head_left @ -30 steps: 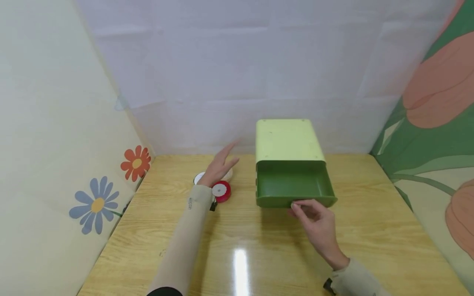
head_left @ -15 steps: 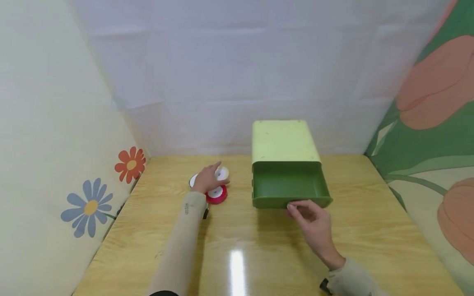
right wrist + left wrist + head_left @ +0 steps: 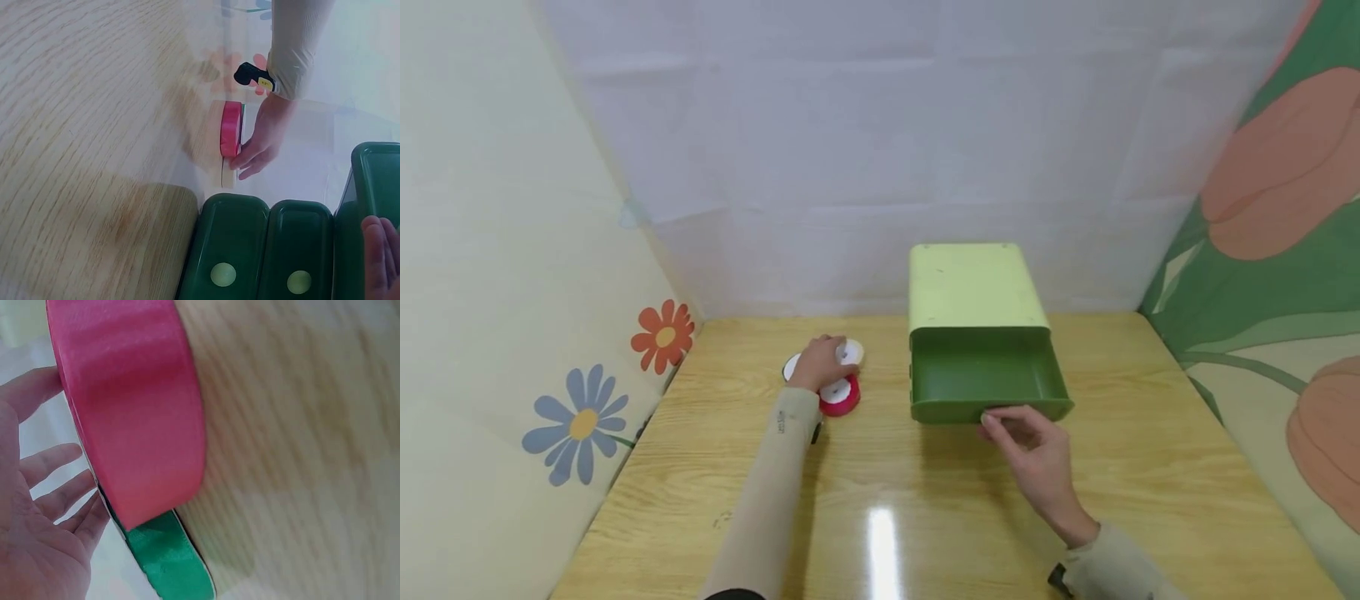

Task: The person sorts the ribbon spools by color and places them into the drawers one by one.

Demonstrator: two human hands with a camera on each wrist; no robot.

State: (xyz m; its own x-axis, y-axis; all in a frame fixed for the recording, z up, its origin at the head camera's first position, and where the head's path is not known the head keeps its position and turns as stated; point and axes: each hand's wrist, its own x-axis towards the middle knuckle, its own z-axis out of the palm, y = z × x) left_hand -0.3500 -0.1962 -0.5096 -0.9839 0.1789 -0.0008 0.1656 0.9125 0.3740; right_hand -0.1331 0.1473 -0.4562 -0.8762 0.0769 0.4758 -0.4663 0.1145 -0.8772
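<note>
Left hand [image 3: 816, 364] sits over a cluster of ribbon rolls, fingertips and thumb at the pale roll [image 3: 852, 352]. Fingers look slightly bent in the left wrist view, but the pale roll can't be seen there; can't tell if the grip has closed on it or only touches.

Key relation: pale roll is right at the left hand's fingertips, ahead and a bit right of the palm. It's a flat disc lying on its side, so no real long axis, just a round edge with a thumb and fingers near it. Left hand is clearly the nearer one; right hand [image 3: 1047, 475] is well apart, off to the right and closer to the person.

Red roll [image 3: 841, 404] is just below-right of the left grip, on the near side. Green roll [image 3: 172, 559] shows beside the red one, past the fingers; mostly covered by the hand from above.

Right hand pinches the front lip of the green drawer [image 3: 947, 411], thumb on top. Drawer sticks out toward the person from the box [image 3: 977, 283], which stands beyond the right grip. Two lower drawer fronts [image 3: 228, 240] with round knobs [image 3: 223, 274] sit below that grip. All on the table [image 3: 835, 500].
</note>
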